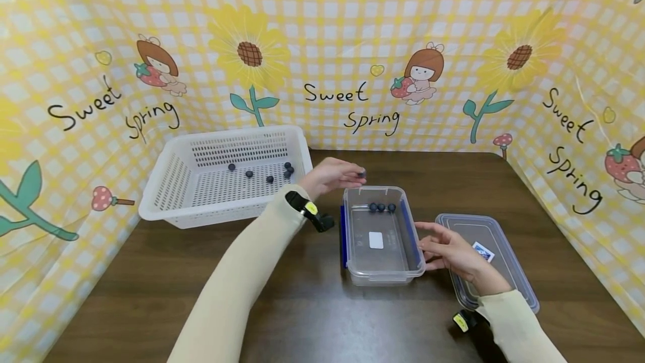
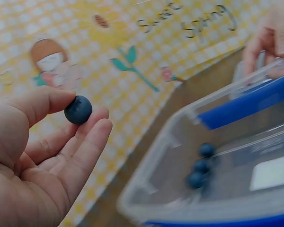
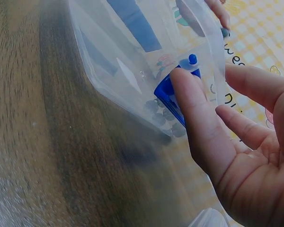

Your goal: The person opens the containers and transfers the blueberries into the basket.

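Observation:
My left hand (image 1: 330,177) pinches a blueberry (image 2: 78,109) between thumb and fingertips, just beyond the far left corner of a clear plastic container (image 1: 385,265). The container has blue side clips and a white label inside its base. Three blueberries (image 1: 382,207) lie near its far end. At the container's right side is my right hand (image 1: 450,251), fingers fairly straight against the wall. In the right wrist view its thumb (image 3: 191,104) lies over the blue clip (image 3: 168,92).
A white perforated basket (image 1: 176,214) with several blueberries (image 1: 249,174) stands at the back left. The container's clear lid (image 1: 509,262) lies on the wooden table (image 1: 312,318) at right, partly under my right hand in the head view. A yellow checked cloth (image 1: 322,43) hangs behind and along both sides.

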A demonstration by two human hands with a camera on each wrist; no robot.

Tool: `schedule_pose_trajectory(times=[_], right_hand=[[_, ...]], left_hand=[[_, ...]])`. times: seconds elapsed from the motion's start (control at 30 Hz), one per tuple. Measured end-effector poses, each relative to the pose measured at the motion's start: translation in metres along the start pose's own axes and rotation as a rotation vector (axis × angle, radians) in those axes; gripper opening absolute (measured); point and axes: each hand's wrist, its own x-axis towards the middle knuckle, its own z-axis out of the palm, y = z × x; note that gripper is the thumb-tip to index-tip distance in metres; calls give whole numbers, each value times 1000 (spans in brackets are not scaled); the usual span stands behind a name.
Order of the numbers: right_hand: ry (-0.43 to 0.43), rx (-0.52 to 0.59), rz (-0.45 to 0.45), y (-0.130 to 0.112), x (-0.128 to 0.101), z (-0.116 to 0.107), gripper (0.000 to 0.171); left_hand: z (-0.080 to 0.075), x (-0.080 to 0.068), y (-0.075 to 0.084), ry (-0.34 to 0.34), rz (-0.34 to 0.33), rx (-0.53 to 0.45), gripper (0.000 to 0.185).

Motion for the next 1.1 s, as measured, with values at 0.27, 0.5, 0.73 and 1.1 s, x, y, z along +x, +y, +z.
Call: schedule_pose_trajectory(times=[0.27,0.5,0.73,1.1], right_hand=[[8,-10,-2,1,-1,-2,55],[3,-1,-21,-1,3,-3,51],[-14,10,-21,0,2,-5,50],[-28,18,-15,0,2,-3,51]], left_hand=[[-55,-16,31,127,78,-59,6],[-109,-30,43,252,196,-229,22],[-151,-40,34,392,178,-237,19],[-182,-35,30,544,126,-252,39]])
